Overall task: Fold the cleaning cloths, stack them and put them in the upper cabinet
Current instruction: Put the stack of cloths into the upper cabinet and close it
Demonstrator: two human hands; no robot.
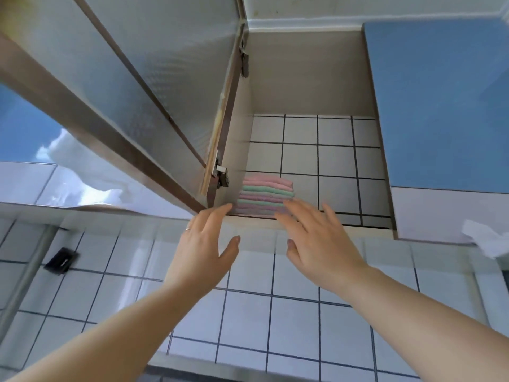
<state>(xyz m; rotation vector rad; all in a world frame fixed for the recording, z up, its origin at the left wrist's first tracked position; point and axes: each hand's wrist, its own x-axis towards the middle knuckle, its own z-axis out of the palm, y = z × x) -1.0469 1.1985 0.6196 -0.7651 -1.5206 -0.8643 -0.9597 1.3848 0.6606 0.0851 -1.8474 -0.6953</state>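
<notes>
A stack of folded cleaning cloths [265, 195] in pink, mint green and lilac sits inside the open upper cabinet [305, 78], at its front left corner against the side wall. My left hand [209, 238] is raised just below the cabinet's front edge, fingers straight, fingertips near the stack's left side. My right hand [316, 235] is spread out in front of the stack's lower right corner, its fingertips at the bottom cloths. Neither hand holds anything.
The cabinet's frosted glass door [132, 86] hangs open to the left, above my left arm. A blue shut cabinet door [446, 106] is on the right. White tiled wall [248, 312] runs below. A white crumpled thing [487, 241] sticks out at the right edge.
</notes>
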